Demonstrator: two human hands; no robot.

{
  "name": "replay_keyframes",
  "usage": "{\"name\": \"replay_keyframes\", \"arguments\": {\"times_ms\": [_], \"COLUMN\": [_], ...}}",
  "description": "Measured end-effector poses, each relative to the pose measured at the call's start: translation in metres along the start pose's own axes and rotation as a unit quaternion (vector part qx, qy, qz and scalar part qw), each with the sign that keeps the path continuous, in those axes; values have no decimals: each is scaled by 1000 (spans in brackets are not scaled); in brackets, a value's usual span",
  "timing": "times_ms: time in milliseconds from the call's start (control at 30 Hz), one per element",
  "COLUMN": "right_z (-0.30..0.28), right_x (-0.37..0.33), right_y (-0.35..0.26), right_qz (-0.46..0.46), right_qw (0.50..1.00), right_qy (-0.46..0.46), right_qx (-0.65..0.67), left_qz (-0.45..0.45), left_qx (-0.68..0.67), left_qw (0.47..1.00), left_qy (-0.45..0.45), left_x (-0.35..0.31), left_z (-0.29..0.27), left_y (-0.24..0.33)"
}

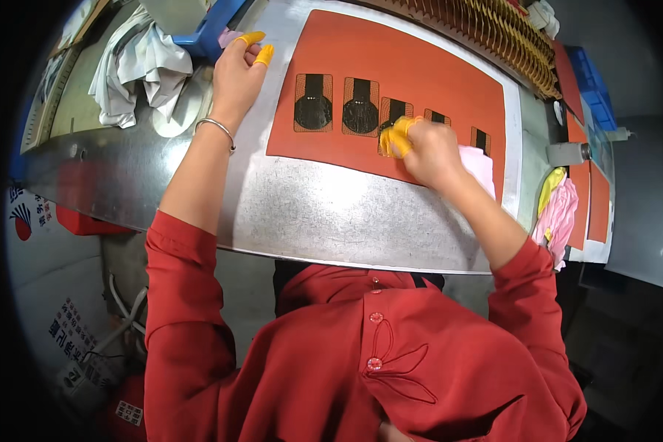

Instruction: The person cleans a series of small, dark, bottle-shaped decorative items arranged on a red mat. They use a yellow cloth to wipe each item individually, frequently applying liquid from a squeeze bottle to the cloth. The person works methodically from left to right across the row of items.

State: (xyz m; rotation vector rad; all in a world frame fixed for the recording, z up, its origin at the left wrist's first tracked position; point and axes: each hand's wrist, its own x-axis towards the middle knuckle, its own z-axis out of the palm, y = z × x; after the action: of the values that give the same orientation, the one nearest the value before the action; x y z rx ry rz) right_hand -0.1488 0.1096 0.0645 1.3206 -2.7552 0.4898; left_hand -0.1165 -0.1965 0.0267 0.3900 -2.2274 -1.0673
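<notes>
Yellow finger cots cover several of my fingertips. My left hand (pixel 241 70) is raised at the far left of the orange mat (pixel 390 44), thumb and forefinger apart, nothing seen between them. My right hand (pixel 431 151) is over the mat, its fingers drawn together on the third flat piece (pixel 396 109) from the left and partly hiding it. That piece is brown with a textured border and a black pattern. Two like it, a left piece (pixel 314 103) and a second piece (pixel 361 107), lie fully visible. A pale pink cloth (pixel 479 166) shows beside my right wrist; whether I hold it, I cannot tell.
Behind the mat stands a long row of upright brown pieces (pixel 486 37). A white cloth (pixel 144 66) and a blue bin (pixel 206 33) are at the left. On the right are a bottle (pixel 567 153) and a pink and yellow cloth (pixel 558 210). The metal table's edge (pixel 361 261) runs before me.
</notes>
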Motion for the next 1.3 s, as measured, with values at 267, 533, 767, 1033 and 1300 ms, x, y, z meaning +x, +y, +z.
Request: {"name": "replay_keyframes", "arguments": {"times_ms": [267, 533, 767, 1033, 1300], "right_z": [4, -2, -4, 0, 5], "right_x": [-18, -9, 18, 16, 12], "right_y": [0, 8, 20, 20, 24], "right_qz": [-20, 3, 28, -3, -67], "right_qw": [1000, 1000, 1000, 1000, 998], "right_qy": [-1, 0, 0, -1, 6], "right_qx": [-21, -6, -7, -3, -5], "left_qz": [30, 17, 14, 18, 25], "left_qx": [0, 23, 26, 32, 44], "left_qw": [999, 1000, 1000, 999, 999], "left_qy": [14, 1, -2, -8, -2], "left_x": [-2, -2, -2, -2, -1], "left_z": [4, 1, 2, 1, 2], "left_y": [-10, -2, -2, -4, -6]}}
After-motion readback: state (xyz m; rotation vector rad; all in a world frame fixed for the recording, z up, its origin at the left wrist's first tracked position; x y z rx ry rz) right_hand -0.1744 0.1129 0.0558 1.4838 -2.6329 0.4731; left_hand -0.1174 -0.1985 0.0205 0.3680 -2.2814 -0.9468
